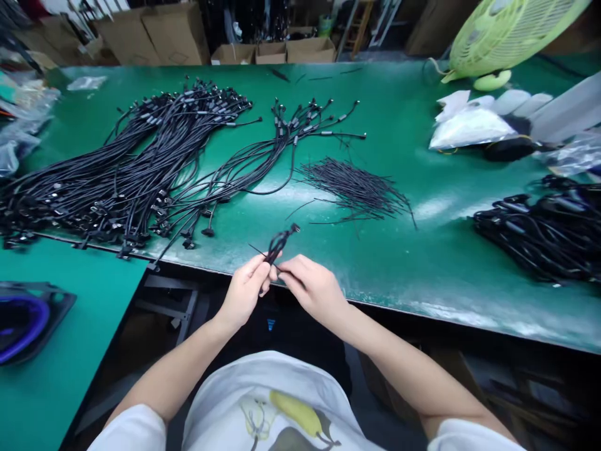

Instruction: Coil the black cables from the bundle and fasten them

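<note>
hands (282,285) pinching coiled cable (280,242), green table (399,250)

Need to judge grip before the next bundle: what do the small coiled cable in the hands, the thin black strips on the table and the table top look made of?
Coiled cable, pinched by left hand and right hand: likely rubbery plastic-jacketed wire, matte black, bends tightly. Thin strips: probably plastic-coated twist ties, stiff and straight. Table top: green mat, likely rubber or vinyl, with soft glare.

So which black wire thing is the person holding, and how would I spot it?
Start at the green table and come to its near edge in the middle, where the two hands meet. Pinched between the left hand and right hand is one small coiled black cable. Unlike the big cable pile and the thin ties lying flat, it is lifted up alone.
</note>
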Action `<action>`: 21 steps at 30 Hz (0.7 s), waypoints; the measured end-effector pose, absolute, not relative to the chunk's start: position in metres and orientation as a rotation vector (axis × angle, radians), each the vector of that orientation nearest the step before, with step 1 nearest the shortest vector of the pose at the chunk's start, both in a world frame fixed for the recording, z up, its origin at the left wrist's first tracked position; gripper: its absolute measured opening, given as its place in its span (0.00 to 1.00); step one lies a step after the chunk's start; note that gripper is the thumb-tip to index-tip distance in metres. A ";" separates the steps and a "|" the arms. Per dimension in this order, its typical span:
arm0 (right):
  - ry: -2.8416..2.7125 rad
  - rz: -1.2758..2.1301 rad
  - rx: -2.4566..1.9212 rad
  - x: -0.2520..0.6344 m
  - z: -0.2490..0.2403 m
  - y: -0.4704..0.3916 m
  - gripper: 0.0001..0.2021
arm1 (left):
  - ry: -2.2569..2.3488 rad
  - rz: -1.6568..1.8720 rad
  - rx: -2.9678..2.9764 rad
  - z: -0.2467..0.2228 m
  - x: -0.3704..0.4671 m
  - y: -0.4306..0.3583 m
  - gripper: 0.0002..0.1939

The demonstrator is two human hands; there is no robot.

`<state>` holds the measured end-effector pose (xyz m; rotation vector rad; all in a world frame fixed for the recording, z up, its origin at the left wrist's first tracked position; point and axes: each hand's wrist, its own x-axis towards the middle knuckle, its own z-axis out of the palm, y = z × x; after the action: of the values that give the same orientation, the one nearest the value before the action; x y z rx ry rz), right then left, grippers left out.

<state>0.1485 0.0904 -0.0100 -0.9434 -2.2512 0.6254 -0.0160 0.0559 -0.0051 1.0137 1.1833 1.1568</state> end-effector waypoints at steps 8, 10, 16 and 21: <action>-2.733 -0.595 -0.121 0.144 0.029 0.108 0.13 | 1.369 0.943 1.472 -0.015 -0.030 0.054 0.10; -2.838 -0.674 -0.074 0.141 0.037 0.107 0.12 | 1.256 0.873 1.345 -0.017 -0.034 0.055 0.09; -2.947 -0.983 0.062 0.133 0.050 0.094 0.16 | 1.158 0.757 1.104 -0.021 -0.035 0.056 0.08; -2.892 -1.126 0.094 0.129 0.052 0.101 0.15 | 1.278 0.898 1.396 -0.007 -0.029 0.049 0.11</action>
<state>0.1289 0.1014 0.0519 0.0935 -2.8916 -1.1260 -0.0289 0.0493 -0.0072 1.3960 1.2783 0.8982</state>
